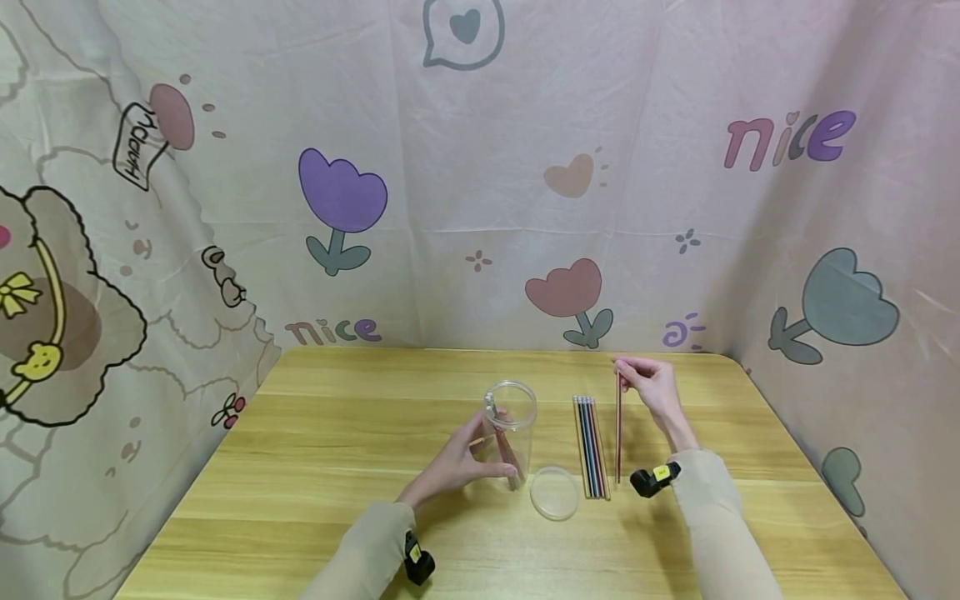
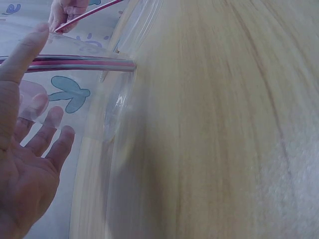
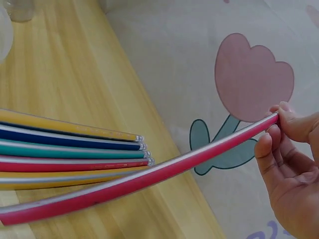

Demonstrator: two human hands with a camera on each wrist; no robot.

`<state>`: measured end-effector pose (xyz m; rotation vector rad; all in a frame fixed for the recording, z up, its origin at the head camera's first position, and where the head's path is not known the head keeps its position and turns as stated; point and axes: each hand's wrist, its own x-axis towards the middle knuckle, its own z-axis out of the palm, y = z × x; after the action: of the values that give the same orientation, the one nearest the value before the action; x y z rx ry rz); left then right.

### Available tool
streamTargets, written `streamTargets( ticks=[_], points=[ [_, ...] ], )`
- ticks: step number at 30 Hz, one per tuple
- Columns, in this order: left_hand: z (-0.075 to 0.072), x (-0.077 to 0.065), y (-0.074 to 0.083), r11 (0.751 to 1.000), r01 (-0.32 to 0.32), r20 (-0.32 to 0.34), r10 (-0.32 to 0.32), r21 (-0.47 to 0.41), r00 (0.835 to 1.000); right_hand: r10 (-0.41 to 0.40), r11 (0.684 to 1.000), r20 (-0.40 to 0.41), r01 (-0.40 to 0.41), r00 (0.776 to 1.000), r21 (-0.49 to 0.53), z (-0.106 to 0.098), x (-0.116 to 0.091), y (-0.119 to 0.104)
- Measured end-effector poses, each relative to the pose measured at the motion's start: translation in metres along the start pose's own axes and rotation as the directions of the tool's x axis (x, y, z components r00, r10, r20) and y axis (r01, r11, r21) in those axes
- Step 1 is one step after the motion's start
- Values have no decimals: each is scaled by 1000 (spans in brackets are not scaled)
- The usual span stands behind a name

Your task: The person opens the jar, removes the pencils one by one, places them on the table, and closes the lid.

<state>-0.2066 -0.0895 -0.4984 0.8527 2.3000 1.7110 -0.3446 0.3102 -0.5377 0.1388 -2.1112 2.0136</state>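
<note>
In the head view my left hand [image 1: 457,462] holds a clear plastic jar [image 1: 522,442] around its side, thumb near the front. The jar stands upright without its lid, and several pencils [image 1: 507,454] lean inside it. The left wrist view shows the thumb and curled fingers [image 2: 37,144] about the clear wall. My right hand [image 1: 651,385] pinches a red pencil [image 3: 149,177] by one end, and the pencil hangs down toward the table. To its left, a row of pencils [image 1: 590,450] in yellow, blue, green and red lies side by side on the wood.
A round clear lid [image 1: 555,493] lies flat between the jar and the pencil row. The wooden table [image 1: 315,467] ends at a printed cloth backdrop [image 1: 465,192] at the back and sides. Each wrist carries a small black camera [image 1: 654,479].
</note>
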Motion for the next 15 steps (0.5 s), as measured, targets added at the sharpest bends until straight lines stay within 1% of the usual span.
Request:
streamTargets(
  ticks=[5,12,15],
  points=[
    [0,0,0,1000,0,-1,0,1,1000,-10,1000,16,10,1000,-10,3,0,1],
    [0,0,-1,1000,-1,0,1,6,1000,-44,997,37,46,998,-58,3,3,10],
    [0,0,-1,1000,-1,0,1,2,1000,-49,996,57,53,997,-65,5,0,6]
  ],
)
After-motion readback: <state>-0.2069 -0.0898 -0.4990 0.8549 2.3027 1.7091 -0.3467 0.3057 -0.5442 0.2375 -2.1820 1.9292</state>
